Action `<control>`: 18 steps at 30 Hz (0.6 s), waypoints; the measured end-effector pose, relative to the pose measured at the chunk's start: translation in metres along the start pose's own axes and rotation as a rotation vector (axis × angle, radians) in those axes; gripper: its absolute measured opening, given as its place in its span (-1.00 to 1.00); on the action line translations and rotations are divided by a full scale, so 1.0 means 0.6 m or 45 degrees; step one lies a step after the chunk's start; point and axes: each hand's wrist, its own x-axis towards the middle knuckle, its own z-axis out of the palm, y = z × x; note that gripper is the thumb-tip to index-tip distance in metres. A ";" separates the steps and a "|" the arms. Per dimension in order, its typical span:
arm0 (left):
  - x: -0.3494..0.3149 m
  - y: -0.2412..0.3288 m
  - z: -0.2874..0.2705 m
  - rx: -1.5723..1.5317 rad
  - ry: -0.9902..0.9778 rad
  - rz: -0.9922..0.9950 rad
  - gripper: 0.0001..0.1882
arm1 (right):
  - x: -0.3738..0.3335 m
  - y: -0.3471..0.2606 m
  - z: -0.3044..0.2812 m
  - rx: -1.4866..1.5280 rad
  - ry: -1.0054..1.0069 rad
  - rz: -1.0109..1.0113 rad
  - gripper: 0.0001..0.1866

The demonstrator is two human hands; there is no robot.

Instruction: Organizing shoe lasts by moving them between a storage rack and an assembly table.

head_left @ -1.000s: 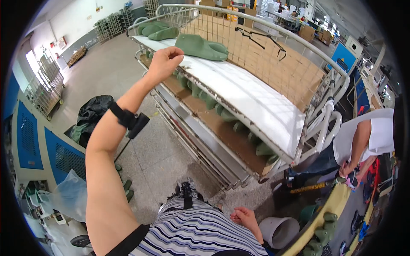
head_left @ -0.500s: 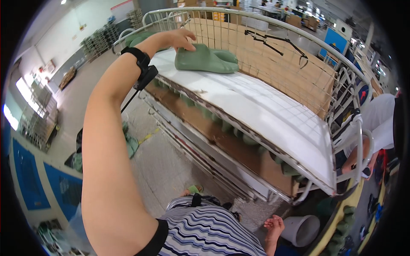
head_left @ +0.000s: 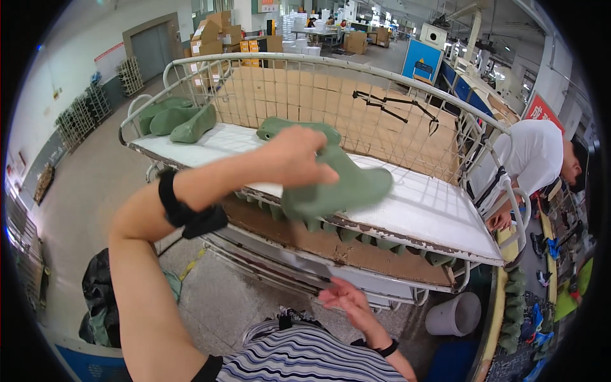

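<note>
My left hand (head_left: 294,156) is closed on the top of a green shoe last (head_left: 340,188), lifted above the front edge of the cart's white upper shelf (head_left: 433,216). The last is slightly blurred, with its toe pointing right. Just behind it, another green last (head_left: 270,126) lies on the shelf, partly hidden by my hand. Several more lasts (head_left: 194,124) are grouped at the shelf's left end. Below the cart's edge, in front of my striped shirt, my right hand (head_left: 350,302) is held with its fingers spread and nothing in them.
A wire rail (head_left: 286,86) runs along the cart's back, with a black folding arm (head_left: 394,108) near it. Green lasts line the lower shelf (head_left: 356,251). A grey bucket (head_left: 453,314) stands right of my legs. At far right a co-worker (head_left: 534,146) bends beside a yellow-edged bench (head_left: 487,331).
My left hand has lifted a last off the shelf and brought it nearer and to the right. My right hand has risen toward the middle. The view has turned, showing more lasts at left.
</note>
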 end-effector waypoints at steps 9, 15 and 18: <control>-0.169 0.139 0.076 -0.240 0.159 0.585 -0.61 | 0.035 -0.170 0.129 0.468 0.101 -0.748 0.08; -0.206 0.051 0.089 -0.732 -0.187 0.609 -0.60 | -0.010 -0.138 0.065 0.583 0.225 -0.691 -0.09; -0.222 -0.032 0.020 -0.489 -0.039 0.566 -0.61 | -0.054 -0.110 0.018 0.439 0.219 -0.519 -0.11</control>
